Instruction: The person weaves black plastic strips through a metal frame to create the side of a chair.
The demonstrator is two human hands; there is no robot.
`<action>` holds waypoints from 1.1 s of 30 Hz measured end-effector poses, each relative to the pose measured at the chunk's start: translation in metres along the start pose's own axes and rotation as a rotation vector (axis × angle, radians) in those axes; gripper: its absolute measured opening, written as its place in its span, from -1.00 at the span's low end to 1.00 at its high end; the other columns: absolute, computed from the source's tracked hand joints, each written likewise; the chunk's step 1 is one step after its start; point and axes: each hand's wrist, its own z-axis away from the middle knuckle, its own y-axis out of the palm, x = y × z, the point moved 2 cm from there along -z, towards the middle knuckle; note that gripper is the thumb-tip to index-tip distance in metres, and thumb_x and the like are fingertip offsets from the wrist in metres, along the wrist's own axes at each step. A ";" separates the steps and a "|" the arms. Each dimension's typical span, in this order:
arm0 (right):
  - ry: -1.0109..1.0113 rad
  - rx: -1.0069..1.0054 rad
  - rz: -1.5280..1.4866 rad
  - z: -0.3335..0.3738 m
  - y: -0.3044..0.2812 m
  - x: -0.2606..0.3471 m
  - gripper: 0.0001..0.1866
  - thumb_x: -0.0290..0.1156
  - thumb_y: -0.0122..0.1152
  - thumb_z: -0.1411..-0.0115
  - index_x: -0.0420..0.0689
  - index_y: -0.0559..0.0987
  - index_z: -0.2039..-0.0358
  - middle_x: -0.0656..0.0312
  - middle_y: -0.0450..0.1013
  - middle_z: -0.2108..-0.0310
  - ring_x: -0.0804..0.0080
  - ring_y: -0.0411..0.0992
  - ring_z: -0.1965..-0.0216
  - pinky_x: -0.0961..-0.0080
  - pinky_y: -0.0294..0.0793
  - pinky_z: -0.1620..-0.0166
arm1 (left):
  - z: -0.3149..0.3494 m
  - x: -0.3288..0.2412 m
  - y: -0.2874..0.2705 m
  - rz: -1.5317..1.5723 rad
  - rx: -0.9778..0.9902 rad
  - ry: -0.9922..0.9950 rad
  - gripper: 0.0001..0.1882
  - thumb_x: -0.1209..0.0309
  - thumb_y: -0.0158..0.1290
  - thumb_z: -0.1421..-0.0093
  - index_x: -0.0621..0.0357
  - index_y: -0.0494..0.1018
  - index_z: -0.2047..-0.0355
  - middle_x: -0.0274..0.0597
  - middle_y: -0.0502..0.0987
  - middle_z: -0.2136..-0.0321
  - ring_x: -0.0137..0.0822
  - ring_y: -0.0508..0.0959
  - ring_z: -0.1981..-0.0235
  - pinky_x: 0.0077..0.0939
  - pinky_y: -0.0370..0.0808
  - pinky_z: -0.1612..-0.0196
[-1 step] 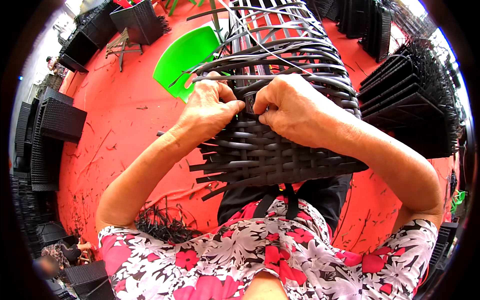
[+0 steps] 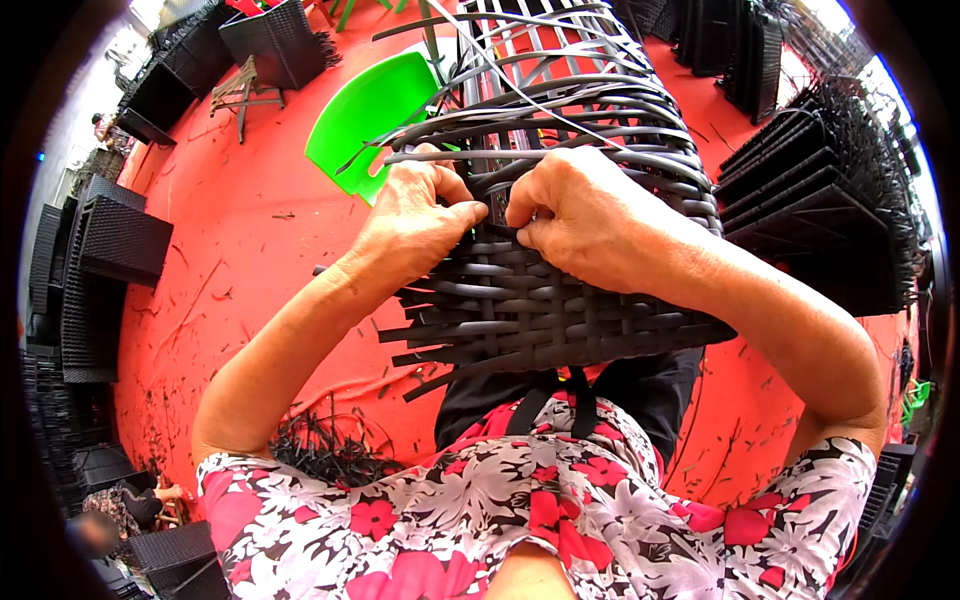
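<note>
A partly woven piece of black wicker furniture (image 2: 560,310) lies across my lap, tightly woven at the near end, with loose strips sticking out on the left. Farther up, slack black strips (image 2: 560,105) cross its pale bars. My left hand (image 2: 420,210), at its left edge, is closed in a pinch on a black strip. Close beside it, my right hand (image 2: 585,215) has its thumb and curled fingers closed at the same row of weave. The fingers hide most of what lies between them.
A green plastic chair (image 2: 365,115) stands beyond my left hand on the red floor (image 2: 230,260). Stacked black wicker pieces (image 2: 820,190) stand at the right, more wicker furniture (image 2: 125,240) at the left. Strip scraps (image 2: 330,445) lie near me. Another person (image 2: 120,510) sits at lower left.
</note>
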 end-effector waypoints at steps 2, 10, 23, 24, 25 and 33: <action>-0.006 0.015 -0.014 -0.005 0.005 -0.003 -0.81 -0.55 0.10 0.03 -0.34 0.60 0.39 -0.09 0.51 0.53 0.21 0.52 0.48 0.39 0.47 0.34 | 0.001 0.001 0.000 0.203 0.031 -0.054 -0.82 0.37 0.23 -0.08 0.23 0.56 0.53 -0.41 0.46 0.52 -0.59 0.42 0.49 -0.61 0.36 0.41; 0.052 0.088 0.077 -0.012 0.003 0.001 -0.65 -0.48 0.02 0.03 -0.36 0.56 0.22 -0.17 0.49 0.31 0.18 0.52 0.32 0.35 0.45 0.21 | 0.004 0.013 -0.005 0.348 0.045 0.025 -0.86 0.41 0.19 -0.11 0.24 0.57 0.44 -0.41 0.40 0.26 -0.54 0.43 0.25 -0.62 0.37 0.21; 0.027 0.189 0.019 -0.010 -0.011 -0.009 -0.60 -0.46 0.03 0.19 -0.38 0.59 0.31 0.19 0.37 0.71 0.51 0.32 0.65 0.48 0.30 0.54 | 0.006 0.000 0.002 0.494 0.126 -0.150 -0.85 0.56 0.26 0.09 0.24 0.53 0.47 -0.35 0.38 0.26 -0.46 0.43 0.19 -0.58 0.36 0.09; 0.043 0.192 0.011 -0.010 -0.011 -0.009 -0.60 -0.46 0.03 0.20 -0.38 0.59 0.31 0.19 0.37 0.71 0.52 0.32 0.66 0.48 0.30 0.54 | 0.006 0.000 0.002 0.510 0.120 -0.161 -0.86 0.57 0.26 0.09 0.24 0.53 0.47 -0.34 0.39 0.26 -0.47 0.43 0.18 -0.59 0.37 0.09; 0.045 0.194 -0.004 -0.010 -0.011 -0.009 -0.60 -0.46 0.02 0.19 -0.38 0.60 0.32 0.20 0.37 0.71 0.52 0.31 0.66 0.49 0.29 0.55 | 0.006 0.000 0.002 0.527 0.114 -0.173 -0.86 0.57 0.26 0.08 0.24 0.53 0.48 -0.34 0.39 0.26 -0.47 0.44 0.18 -0.60 0.37 0.10; 0.007 0.258 -0.018 -0.015 -0.008 -0.013 -0.64 -0.50 0.01 0.12 -0.37 0.60 0.30 0.23 0.38 0.70 0.53 0.35 0.62 0.53 0.32 0.49 | 0.008 -0.002 0.004 0.618 0.117 -0.249 -0.87 0.58 0.25 0.08 0.23 0.53 0.48 -0.33 0.40 0.27 -0.47 0.44 0.16 -0.59 0.37 0.08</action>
